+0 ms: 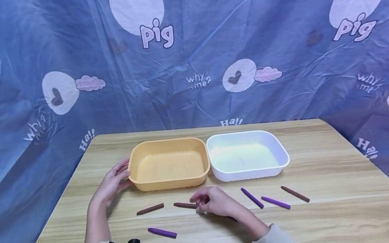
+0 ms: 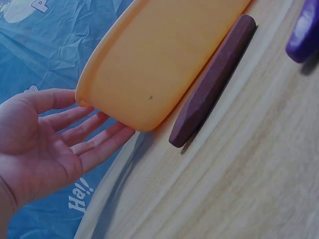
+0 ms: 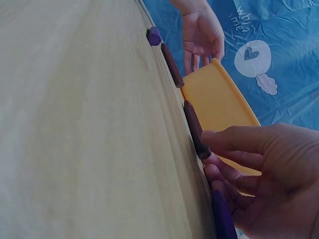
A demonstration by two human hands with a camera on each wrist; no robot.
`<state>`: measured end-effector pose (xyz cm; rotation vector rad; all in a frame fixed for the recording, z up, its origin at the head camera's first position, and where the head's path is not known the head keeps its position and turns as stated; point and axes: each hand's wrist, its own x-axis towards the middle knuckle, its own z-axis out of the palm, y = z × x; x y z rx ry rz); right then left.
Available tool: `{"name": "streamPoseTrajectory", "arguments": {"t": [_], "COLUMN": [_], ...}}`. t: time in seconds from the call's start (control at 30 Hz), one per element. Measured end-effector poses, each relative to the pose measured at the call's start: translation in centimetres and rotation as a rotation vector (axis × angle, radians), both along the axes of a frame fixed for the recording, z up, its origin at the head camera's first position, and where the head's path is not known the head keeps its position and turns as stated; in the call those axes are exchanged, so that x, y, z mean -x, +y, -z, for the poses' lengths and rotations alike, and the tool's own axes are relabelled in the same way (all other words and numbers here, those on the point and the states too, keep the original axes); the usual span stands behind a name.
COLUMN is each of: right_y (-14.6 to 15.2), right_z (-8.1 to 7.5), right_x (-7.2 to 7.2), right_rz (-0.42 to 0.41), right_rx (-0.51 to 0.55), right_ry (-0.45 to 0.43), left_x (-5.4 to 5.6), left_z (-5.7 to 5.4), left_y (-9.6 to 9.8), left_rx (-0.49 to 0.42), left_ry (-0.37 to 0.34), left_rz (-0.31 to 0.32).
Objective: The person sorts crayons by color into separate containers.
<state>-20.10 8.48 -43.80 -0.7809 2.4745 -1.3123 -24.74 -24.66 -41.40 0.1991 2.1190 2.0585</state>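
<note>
My left hand [image 1: 111, 183] rests its fairly straight fingers against the left end of the orange bin [image 1: 173, 184]. In the left wrist view, the left fingertips touch the bin's outer wall. My right hand [image 1: 218, 202] pinches the right end of a brown crayon [image 1: 185, 205] lying on the table in front of the bin. The right wrist view shows the thumb and forefinger at that crayon's blunt end. Under the right hand lies a purple crayon [image 3: 223, 214], mostly hidden in the head view. Another brown crayon [image 1: 150, 209] lies nearer the left hand, with a purple crayon [image 1: 162, 232] below it.
A white bin [image 1: 250, 174] stands against the orange bin's right side. Two purple crayons [image 1: 252, 197] and a brown crayon [image 1: 295, 194] lie right of the right hand. A blue printed cloth [image 1: 185, 56] hangs behind the wooden table [image 1: 337, 184].
</note>
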Motion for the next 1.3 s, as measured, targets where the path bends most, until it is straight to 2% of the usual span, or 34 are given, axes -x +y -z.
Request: {"name": "streamPoseTrajectory", "arguments": {"t": [0.27, 0.63, 1.03, 1.3], "right_y": [-0.2, -0.1, 0.0, 0.1], "right_z": [-0.1, -0.5, -2.5, -3.7], "right_x": [-0.2, -0.3, -0.6, 0.1], "right_rz": [0.006, 0.023, 0.057, 0.014], "right_rx": [-0.069, -0.109, -0.081, -0.042], "right_ry": [0.073, 0.150, 0.173, 0.217], "left_x": [0.0, 0.1, 0.0, -0.2], "left_z": [0.2, 0.4, 0.3, 0.3], "left_y": [-0.1, 0.0, 0.0, 0.1], "left_rx": [-0.013, -0.031, -0.013, -0.018], "left_ry": [0.003, 0.009, 0.002, -0.002], "left_rz": [-0.008, -0.004, -0.008, -0.012]}}
